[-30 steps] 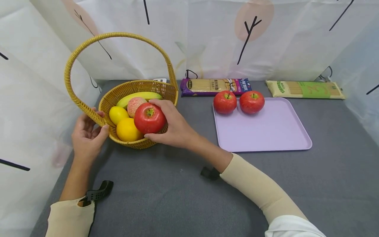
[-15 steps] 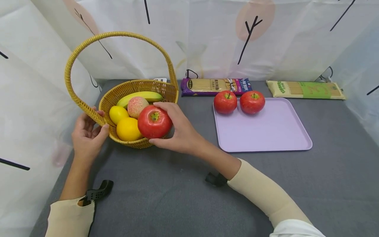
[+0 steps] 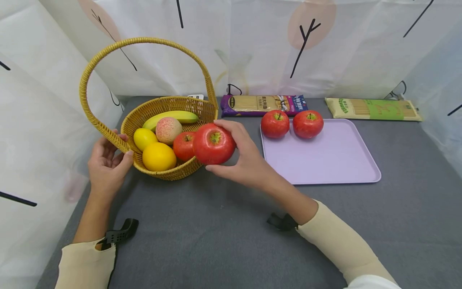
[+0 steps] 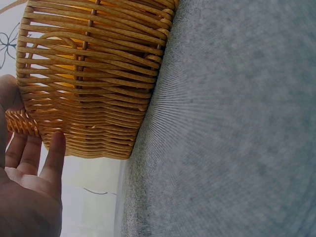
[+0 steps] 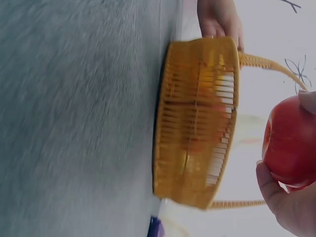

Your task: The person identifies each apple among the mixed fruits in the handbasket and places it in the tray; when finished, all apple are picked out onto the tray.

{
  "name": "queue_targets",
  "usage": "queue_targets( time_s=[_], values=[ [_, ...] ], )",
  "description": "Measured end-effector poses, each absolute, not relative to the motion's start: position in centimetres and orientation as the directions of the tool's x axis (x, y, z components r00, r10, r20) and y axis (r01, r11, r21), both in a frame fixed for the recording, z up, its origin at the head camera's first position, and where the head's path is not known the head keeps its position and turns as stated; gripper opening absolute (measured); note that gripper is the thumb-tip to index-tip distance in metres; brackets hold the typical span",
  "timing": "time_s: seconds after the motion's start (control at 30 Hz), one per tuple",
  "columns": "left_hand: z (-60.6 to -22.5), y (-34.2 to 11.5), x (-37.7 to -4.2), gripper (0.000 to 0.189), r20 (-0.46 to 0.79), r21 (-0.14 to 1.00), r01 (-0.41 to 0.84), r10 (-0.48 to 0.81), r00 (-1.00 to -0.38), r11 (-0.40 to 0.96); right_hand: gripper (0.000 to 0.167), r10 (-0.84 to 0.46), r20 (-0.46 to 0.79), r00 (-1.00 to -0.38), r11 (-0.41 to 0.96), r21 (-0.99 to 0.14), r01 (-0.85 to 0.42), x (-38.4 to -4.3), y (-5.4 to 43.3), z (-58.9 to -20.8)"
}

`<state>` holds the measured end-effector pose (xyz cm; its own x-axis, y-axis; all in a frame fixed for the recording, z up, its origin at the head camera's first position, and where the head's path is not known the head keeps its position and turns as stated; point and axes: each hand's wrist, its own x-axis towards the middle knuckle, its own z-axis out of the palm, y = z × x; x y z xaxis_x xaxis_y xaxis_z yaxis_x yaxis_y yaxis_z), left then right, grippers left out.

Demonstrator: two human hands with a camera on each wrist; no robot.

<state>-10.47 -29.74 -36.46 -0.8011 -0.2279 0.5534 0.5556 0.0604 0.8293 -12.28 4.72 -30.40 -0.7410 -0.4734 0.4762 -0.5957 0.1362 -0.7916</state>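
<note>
My right hand (image 3: 247, 158) grips a red apple (image 3: 213, 143) between thumb and fingers, just off the right rim of the wicker basket (image 3: 169, 175). In the right wrist view the held apple (image 5: 291, 143) is raised higher than the basket's rim. My left hand (image 3: 108, 166) holds the basket's left side where the handle (image 3: 85, 100) meets the rim; the left wrist view shows its fingers against the weave. Inside the basket lie a banana (image 3: 177, 117), a peach (image 3: 168, 130), a lemon (image 3: 144, 139), an orange (image 3: 159, 157) and another red apple (image 3: 184, 145), partly hidden behind the held one.
A lilac tray (image 3: 325, 160) lies to the right, with two red apples (image 3: 275, 124) at its far left corner. Behind it are a purple pasta pack (image 3: 263, 106) and a green-labelled noodle pack (image 3: 375, 109). A patterned white curtain (image 3: 260, 48) encloses the grey table (image 3: 216, 233).
My right hand has carried the apple rightward from over the basket to beyond its rim, uncovering the red apple inside. The left hand stays at the basket's side.
</note>
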Motion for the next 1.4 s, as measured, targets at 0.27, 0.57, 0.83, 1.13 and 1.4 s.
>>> queue_targets(
  time_s=[0.27,0.57,0.83,1.13,1.4],
  values=[
    [-36.3,-29.7,-10.5,0.055,0.544,0.833,0.553,-0.236,-0.805,0.03,0.087,-0.391,0.468,-0.792,0.153,-0.816,-0.558,-13.0,7.6,-29.6],
    [-36.5,-29.6,-10.5,0.057,0.549,0.827,0.562,-0.229,-0.804,0.008,0.088,-0.278,0.457,-0.845,0.163,-0.844,-0.511,-13.9,10.9,-28.7],
    [-36.4,-29.7,-10.6,0.056,0.553,0.827,0.562,-0.23,-0.801,0.032,0.091,-0.193,0.437,-0.878,0.225,-0.852,-0.473,-14.5,14.2,-28.6],
    [-36.7,-29.8,-10.8,0.056,0.552,0.825,0.566,-0.237,-0.799,0.015,0.086,0.002,0.396,-0.918,0.333,-0.866,-0.373,-15.6,18.9,-28.0],
    [-36.7,-29.7,-10.7,0.057,0.547,0.828,0.56,-0.235,-0.803,0.011,0.083,0.155,0.356,-0.921,0.38,-0.882,-0.277,-16.6,22.1,-27.6]
  ],
)
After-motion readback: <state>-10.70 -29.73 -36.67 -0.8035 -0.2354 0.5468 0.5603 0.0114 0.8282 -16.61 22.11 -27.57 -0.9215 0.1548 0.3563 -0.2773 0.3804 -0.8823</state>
